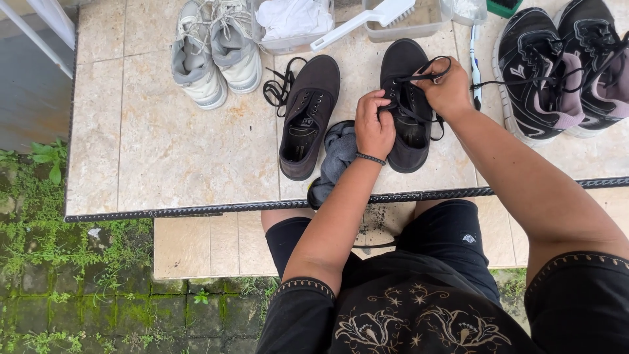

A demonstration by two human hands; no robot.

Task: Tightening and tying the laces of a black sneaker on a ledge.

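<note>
A tiled table of pale beige squares with a dark metal edge holds everything; it stands outdoors over mossy paving, and a tiled step shows beneath it. The person sits at its near edge in black shorts and a black patterned top.

Both hands work on the black shoe, which lies sole down, toe pointing away. The left hand is closed, fingers pinching the black lace at the eyelets on the shoe's near left side. The right hand is closed too, gripping the lace just right of the shoe's tongue, with a loop arching over the toe from its fingers.

Just left of the left hand lies the other black shoe, unlaced, and a loose lace is coiled at its far left. Just under the left wrist a dark grey cloth hangs over the table edge. Well left of the grip stands a pair of grey sneakers. Right of the right hand is a pair of black sneakers with mauve lining; a toothbrush lies between them and the held shoe.

Beyond the grip, at the far edge, are clear plastic tubs: one holds white cloth, and a white brush rests across the rim of the next tub. A third tub sits further right; what is in it I cannot tell.
</note>
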